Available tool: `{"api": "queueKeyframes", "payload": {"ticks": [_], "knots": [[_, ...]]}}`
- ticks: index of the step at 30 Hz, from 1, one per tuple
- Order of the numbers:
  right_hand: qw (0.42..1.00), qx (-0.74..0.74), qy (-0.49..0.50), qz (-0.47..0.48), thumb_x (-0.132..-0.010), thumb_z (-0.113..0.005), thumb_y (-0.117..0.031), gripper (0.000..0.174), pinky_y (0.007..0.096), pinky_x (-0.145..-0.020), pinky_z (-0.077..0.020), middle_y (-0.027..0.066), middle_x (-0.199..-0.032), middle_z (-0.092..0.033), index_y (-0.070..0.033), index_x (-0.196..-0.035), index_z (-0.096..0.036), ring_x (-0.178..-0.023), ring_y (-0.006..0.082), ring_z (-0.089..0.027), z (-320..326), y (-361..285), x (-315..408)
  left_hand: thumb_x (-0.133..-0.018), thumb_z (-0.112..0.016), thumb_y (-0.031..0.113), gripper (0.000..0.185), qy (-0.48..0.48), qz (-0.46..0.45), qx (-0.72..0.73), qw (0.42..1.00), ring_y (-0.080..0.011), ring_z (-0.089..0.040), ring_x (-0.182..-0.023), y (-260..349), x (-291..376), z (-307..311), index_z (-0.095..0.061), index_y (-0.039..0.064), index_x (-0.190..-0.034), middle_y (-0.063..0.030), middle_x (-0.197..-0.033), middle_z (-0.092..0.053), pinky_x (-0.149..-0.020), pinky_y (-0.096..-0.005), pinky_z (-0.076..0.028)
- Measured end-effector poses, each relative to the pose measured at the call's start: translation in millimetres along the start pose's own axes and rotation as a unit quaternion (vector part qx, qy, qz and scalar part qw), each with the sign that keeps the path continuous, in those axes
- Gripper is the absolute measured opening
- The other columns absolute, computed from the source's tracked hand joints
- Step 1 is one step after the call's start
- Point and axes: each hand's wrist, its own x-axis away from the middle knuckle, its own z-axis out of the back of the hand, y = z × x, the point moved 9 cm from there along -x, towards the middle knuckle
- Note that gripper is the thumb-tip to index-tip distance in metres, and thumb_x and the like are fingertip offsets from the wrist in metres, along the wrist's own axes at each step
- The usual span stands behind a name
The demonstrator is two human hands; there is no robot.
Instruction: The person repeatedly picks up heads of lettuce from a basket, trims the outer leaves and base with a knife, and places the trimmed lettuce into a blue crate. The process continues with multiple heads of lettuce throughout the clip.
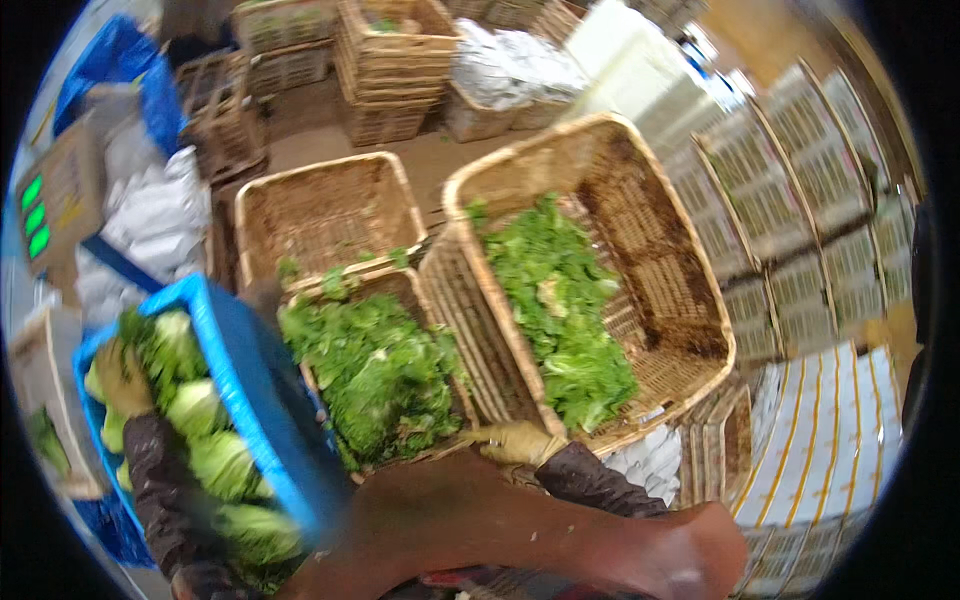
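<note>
A yellowish work glove covers my left hand (126,376), which reaches into a blue-lined crate (244,375) at the left. Pale green lettuce heads (196,409) fill this crate. The left hand lies against dark green leaves (137,334) near the crate's far end; whether its fingers grip them is hidden. Also gloved, my right hand (521,442) is beside the near rim of a basket heaped with loose green leaves (375,371). Its fingers point left, and I cannot tell if they hold anything. Right of it stands a large woven-look plastic basket (589,161) with leafy greens (559,315) along its left side.
Behind the leaf basket is another basket (330,176) with a few scraps inside. Stacked baskets (394,67) and silver-grey bags (510,67) stand farther back. Stacked crates (787,165) line the right, near white foam boxes (637,67). A cardboard box (64,199) sits at left.
</note>
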Motion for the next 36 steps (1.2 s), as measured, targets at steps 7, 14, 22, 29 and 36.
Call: {"api": "queueKeyframes", "payload": {"ticks": [7,14,22,29,36], "knots": [[0.911,0.079,0.398,-0.071,-0.102,-0.063,-0.036,0.048,0.0434,-0.097,-0.0563,0.0124,-0.145,-0.063,-0.025,-0.148,-0.057,-0.118,0.0290,-0.069,362,203,45,-0.110,-0.040,0.042,0.060,-0.179,-0.049,-0.049,0.981,-0.0417,-0.040,-0.148,-16,-2,22,-0.045,0.003,-0.156,-0.0225,-0.158,-0.046,-0.124,-0.0491,-0.028],[0.900,0.084,0.393,-0.167,-0.084,-0.079,-0.055,0.074,0.0447,-0.108,-0.0485,0.0216,-0.136,-0.066,-0.014,-0.143,-0.061,-0.128,0.0338,-0.062,450,415,-144,-0.099,-0.061,0.011,0.056,-0.147,-0.044,-0.095,0.984,-0.0353,-0.038,-0.151,194,-89,34,-0.048,0.005,-0.154,-0.0189,-0.158,-0.047,-0.126,-0.0445,-0.026],[0.814,-0.218,0.527,0.110,-0.087,-0.083,-0.040,0.071,0.0411,-0.100,-0.0518,0.0143,-0.122,-0.070,-0.001,-0.139,-0.056,-0.113,0.0285,-0.066,391,335,14,-0.090,-0.075,0.005,0.082,-0.429,-0.059,0.492,0.755,-0.0307,-0.043,-0.148,723,-55,-129,-0.034,0.004,-0.161,-0.0206,-0.158,-0.046,-0.120,-0.0423,-0.038],[0.635,-0.537,0.487,0.265,-0.083,-0.089,-0.020,0.068,0.0434,-0.090,-0.0595,0.0153,-0.120,-0.070,-0.002,-0.139,-0.056,-0.108,0.0272,-0.069,344,203,111,-0.065,-0.094,0.062,0.138,-0.237,0.153,0.882,0.378,-0.0301,-0.043,-0.143,806,-5,-58,-0.016,0.006,-0.163,-0.0159,-0.160,-0.038,-0.120,-0.0464,-0.038],[0.831,-0.378,0.385,0.137,-0.102,-0.066,-0.036,0.048,0.0283,-0.081,-0.0590,0.0159,-0.129,-0.071,-0.003,-0.136,-0.062,-0.103,0.0212,-0.073,307,73,146,-0.067,-0.100,0.036,0.113,-0.154,0.044,0.638,0.753,-0.0268,-0.057,-0.130,610,14,44,-0.037,0.004,-0.156,-0.0141,-0.142,-0.057,-0.111,-0.0408,-0.047]]}}
